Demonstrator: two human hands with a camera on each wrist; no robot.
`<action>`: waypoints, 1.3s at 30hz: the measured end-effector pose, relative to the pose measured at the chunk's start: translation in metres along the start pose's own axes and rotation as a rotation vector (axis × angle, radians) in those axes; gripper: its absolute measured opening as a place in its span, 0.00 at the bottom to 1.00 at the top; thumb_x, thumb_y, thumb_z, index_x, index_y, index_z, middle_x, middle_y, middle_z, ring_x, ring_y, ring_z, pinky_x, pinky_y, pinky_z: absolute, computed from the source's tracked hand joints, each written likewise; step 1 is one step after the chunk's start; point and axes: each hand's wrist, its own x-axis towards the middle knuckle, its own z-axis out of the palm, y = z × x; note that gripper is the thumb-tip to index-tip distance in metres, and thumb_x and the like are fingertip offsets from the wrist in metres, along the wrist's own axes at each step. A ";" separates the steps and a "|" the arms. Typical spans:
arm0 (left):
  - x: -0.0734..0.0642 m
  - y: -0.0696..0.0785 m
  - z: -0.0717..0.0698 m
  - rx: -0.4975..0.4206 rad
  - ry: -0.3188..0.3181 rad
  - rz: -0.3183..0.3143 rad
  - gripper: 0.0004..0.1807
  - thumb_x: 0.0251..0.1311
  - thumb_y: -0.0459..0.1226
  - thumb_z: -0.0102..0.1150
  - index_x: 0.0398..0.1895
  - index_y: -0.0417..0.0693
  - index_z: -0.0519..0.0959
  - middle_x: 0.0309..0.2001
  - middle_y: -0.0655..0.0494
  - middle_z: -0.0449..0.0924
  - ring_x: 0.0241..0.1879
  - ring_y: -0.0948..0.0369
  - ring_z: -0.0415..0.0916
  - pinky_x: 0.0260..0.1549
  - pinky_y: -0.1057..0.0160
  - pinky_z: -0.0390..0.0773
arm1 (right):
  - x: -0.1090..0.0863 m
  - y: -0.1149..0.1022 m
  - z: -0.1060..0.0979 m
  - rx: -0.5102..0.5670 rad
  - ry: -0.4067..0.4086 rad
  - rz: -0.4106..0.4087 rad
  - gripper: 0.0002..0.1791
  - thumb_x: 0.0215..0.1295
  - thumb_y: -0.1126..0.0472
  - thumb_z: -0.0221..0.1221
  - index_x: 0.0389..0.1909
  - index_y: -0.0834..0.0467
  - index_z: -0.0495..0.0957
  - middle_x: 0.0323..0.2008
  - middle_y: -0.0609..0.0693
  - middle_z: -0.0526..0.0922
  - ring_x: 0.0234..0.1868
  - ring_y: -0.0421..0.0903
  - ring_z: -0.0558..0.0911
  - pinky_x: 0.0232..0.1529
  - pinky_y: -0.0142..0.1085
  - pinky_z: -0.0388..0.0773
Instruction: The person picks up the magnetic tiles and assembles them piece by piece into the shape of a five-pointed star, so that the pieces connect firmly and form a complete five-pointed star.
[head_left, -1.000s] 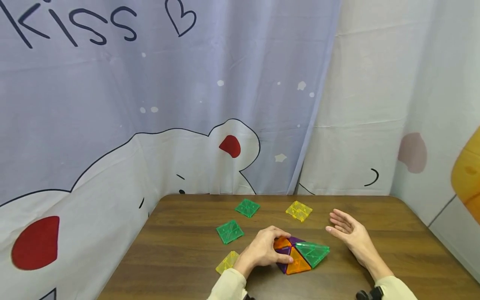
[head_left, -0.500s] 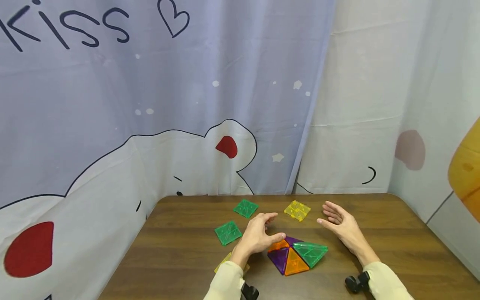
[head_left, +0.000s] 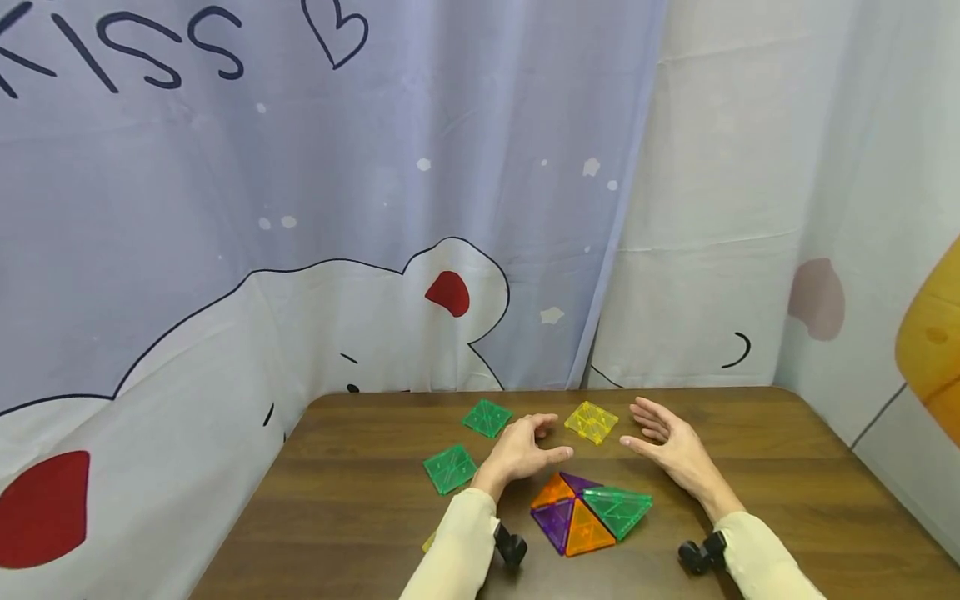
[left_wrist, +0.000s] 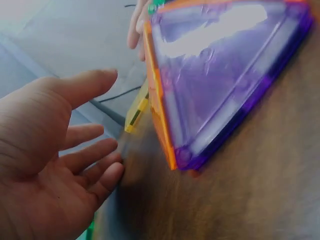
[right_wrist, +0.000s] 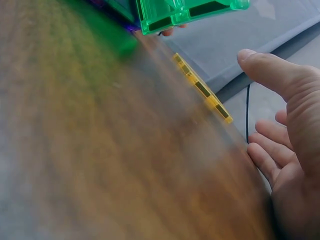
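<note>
A low pyramid of see-through magnetic tiles stands on the table in the head view. Purple triangle tiles (head_left: 553, 522) and orange triangle tiles (head_left: 587, 531) form its left and front. On its right side leans a green tile (head_left: 619, 509). My left hand (head_left: 519, 452) hovers just behind and left of the pyramid, thumb and fingers apart, holding nothing. My right hand (head_left: 677, 457) is behind and right of it, likewise with spread fingers and nothing in them. Between the hands, further back, lies a yellow square tile (head_left: 592, 422). In the left wrist view a purple face (left_wrist: 210, 70) fills the upper right.
Two green square tiles lie at the left, one farther back (head_left: 486, 418) and one nearer (head_left: 450, 469). Another yellow tile (head_left: 428, 542) is mostly hidden by my left sleeve (head_left: 459, 542). Printed curtains (head_left: 375, 317) hang behind the wooden table (head_left: 337, 500).
My left hand has let go of the pyramid and moved back, away from it. The right hand has shifted a little left in view. The pyramid still stands.
</note>
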 end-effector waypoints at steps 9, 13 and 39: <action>0.015 -0.005 0.003 0.014 -0.028 0.007 0.38 0.67 0.49 0.80 0.75 0.43 0.80 0.68 0.47 0.81 0.62 0.49 0.79 0.65 0.52 0.81 | 0.007 0.000 -0.001 -0.085 -0.094 -0.026 0.49 0.71 0.54 0.77 0.85 0.66 0.63 0.78 0.67 0.74 0.75 0.66 0.78 0.71 0.44 0.80; 0.019 -0.008 0.009 0.056 0.000 0.011 0.37 0.67 0.48 0.80 0.75 0.43 0.81 0.64 0.47 0.79 0.56 0.53 0.75 0.60 0.55 0.79 | 0.009 -0.001 -0.001 -0.150 -0.128 -0.039 0.50 0.71 0.52 0.77 0.84 0.67 0.64 0.79 0.66 0.74 0.75 0.66 0.78 0.72 0.54 0.78; 0.033 -0.016 0.028 0.142 0.016 -0.027 0.31 0.67 0.49 0.77 0.72 0.55 0.85 0.52 0.55 0.68 0.50 0.55 0.59 0.54 0.56 0.65 | 0.009 -0.011 0.011 -0.371 -0.209 0.027 0.56 0.67 0.37 0.77 0.86 0.59 0.64 0.78 0.72 0.68 0.78 0.70 0.65 0.71 0.77 0.67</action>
